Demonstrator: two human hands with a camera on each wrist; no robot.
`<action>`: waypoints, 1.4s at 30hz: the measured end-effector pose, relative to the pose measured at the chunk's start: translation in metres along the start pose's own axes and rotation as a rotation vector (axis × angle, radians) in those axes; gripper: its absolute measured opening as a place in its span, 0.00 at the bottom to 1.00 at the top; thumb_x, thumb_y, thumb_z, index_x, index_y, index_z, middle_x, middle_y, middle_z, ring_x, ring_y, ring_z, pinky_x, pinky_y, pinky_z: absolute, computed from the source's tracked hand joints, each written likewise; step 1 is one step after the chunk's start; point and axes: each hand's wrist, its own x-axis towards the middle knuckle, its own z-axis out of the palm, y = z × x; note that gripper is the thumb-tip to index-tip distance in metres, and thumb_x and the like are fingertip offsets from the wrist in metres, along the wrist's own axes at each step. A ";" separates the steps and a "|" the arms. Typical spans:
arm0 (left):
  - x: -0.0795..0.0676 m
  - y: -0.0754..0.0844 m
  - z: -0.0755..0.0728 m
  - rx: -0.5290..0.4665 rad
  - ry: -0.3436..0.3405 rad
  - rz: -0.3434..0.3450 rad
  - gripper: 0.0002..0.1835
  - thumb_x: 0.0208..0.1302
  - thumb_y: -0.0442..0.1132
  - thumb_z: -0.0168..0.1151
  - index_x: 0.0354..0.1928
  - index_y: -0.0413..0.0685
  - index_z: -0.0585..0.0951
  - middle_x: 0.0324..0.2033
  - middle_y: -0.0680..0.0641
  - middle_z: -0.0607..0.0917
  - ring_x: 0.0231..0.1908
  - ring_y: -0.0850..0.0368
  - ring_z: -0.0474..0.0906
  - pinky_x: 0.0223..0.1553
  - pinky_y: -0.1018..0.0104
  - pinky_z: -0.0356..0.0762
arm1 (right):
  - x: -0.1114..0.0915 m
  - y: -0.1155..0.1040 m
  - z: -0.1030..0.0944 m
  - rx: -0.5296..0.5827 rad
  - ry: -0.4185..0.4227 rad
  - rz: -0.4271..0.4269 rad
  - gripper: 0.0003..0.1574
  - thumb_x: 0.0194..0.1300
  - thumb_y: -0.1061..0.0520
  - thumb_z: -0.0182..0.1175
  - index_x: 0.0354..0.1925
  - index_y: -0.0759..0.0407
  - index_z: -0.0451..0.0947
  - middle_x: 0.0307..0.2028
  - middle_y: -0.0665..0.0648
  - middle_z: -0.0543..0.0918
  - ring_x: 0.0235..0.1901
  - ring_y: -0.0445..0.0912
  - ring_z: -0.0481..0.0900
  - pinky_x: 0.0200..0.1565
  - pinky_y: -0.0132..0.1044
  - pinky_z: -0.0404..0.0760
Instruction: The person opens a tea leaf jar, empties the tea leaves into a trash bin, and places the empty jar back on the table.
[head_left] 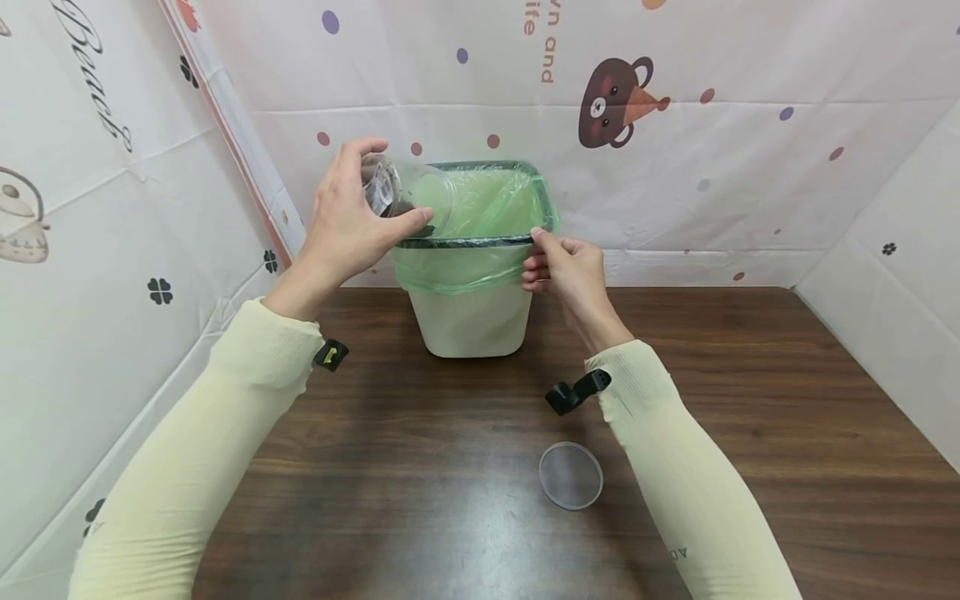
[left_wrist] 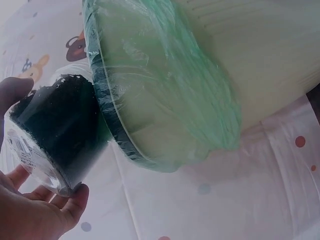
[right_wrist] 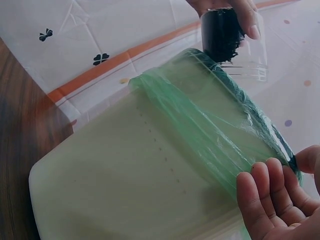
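Note:
My left hand (head_left: 347, 218) grips a clear plastic jar (head_left: 382, 185) on its side, its mouth over the left part of a lined trash bin (head_left: 472, 325). Dark, crumbly stuff (left_wrist: 60, 125) fills much of the jar, with a label at its bottom end. A green trash bag (head_left: 468, 271) lines the bin and folds down over the outside, under a dark rim band (head_left: 472, 242). At the bin's front right corner, my right hand (head_left: 576, 271) pinches the bagged rim, thumb on top and fingers below. The bin's floor is hidden behind its front wall.
A round clear lid (head_left: 572, 476) lies on the brown wooden table (head_left: 420, 500), left of the right forearm. Close behind the bin hangs a printed white sheet (head_left: 720, 183), and more sheeting covers both sides.

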 end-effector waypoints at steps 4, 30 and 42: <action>0.000 0.000 0.000 0.003 -0.002 -0.006 0.48 0.49 0.57 0.77 0.71 0.55 0.65 0.65 0.51 0.71 0.65 0.58 0.66 0.64 0.60 0.63 | 0.000 0.000 0.000 0.002 0.003 0.002 0.18 0.71 0.50 0.64 0.36 0.67 0.79 0.21 0.55 0.82 0.18 0.44 0.82 0.28 0.37 0.85; 0.010 0.002 0.003 0.067 -0.010 0.029 0.46 0.53 0.57 0.75 0.74 0.58 0.69 0.64 0.47 0.72 0.63 0.53 0.66 0.63 0.59 0.63 | 0.002 0.000 0.000 0.012 0.011 0.010 0.18 0.70 0.51 0.64 0.36 0.67 0.79 0.20 0.55 0.82 0.17 0.43 0.81 0.26 0.37 0.85; 0.015 0.005 0.006 0.077 -0.040 0.024 0.47 0.55 0.58 0.73 0.76 0.59 0.66 0.67 0.49 0.71 0.63 0.53 0.68 0.63 0.59 0.65 | 0.002 0.001 0.001 0.014 0.014 0.004 0.18 0.71 0.52 0.64 0.35 0.67 0.79 0.20 0.55 0.82 0.17 0.44 0.81 0.27 0.38 0.85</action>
